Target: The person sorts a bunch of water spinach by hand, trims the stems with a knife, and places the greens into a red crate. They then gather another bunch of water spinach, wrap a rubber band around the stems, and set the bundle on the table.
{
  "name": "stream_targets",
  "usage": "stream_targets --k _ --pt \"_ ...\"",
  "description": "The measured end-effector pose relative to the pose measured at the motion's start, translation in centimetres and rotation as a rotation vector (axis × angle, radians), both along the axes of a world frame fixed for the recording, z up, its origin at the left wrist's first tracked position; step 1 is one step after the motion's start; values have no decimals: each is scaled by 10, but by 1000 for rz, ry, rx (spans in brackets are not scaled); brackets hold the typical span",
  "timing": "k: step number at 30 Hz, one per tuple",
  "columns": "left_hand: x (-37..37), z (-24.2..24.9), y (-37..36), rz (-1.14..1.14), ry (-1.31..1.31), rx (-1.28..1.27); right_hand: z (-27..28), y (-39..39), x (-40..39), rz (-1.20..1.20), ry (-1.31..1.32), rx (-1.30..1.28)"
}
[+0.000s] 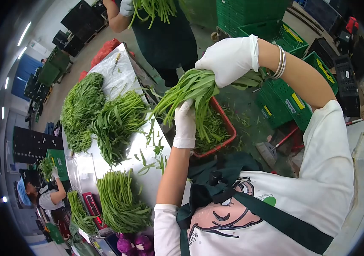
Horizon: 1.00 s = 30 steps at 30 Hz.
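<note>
A bunch of water spinach (197,91) hangs between my two gloved hands, above the table's right edge and a red-rimmed bin. From above, my right hand (231,59) is closed round the bunch, with leaves sticking out past it on the right. My left hand (185,121) is lower down, its fingers pinched on the near side of the same bunch. Below it stands the red bin (229,122) with loose green leaves and trimmings (211,130) inside. Both gloves are white, and part of the stems is hidden behind them.
On the metal table (109,164) lie large heaps of water spinach (120,121), a neat bundle (120,200) and scattered leaves. A scale display (93,209) and purple round vegetables (135,244) are near. Green crates (282,98) stand right. Co-workers are across (162,47) and at left (47,194).
</note>
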<state>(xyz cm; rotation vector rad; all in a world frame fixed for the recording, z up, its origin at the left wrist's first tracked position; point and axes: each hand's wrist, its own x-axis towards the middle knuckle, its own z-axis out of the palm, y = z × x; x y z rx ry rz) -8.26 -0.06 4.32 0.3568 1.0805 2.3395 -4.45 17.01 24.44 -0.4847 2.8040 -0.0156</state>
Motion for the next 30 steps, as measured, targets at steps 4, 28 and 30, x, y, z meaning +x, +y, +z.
stream_targets --k 4,28,30 --pt "-2 -11 8 323 166 -491 -7 -2 2 30 24 -2" --pt "-3 -23 -56 -38 -80 -38 22 36 25 -59 9 -257" --pt "7 -8 -45 131 -109 -182 25 35 26 -84 -22 -268"
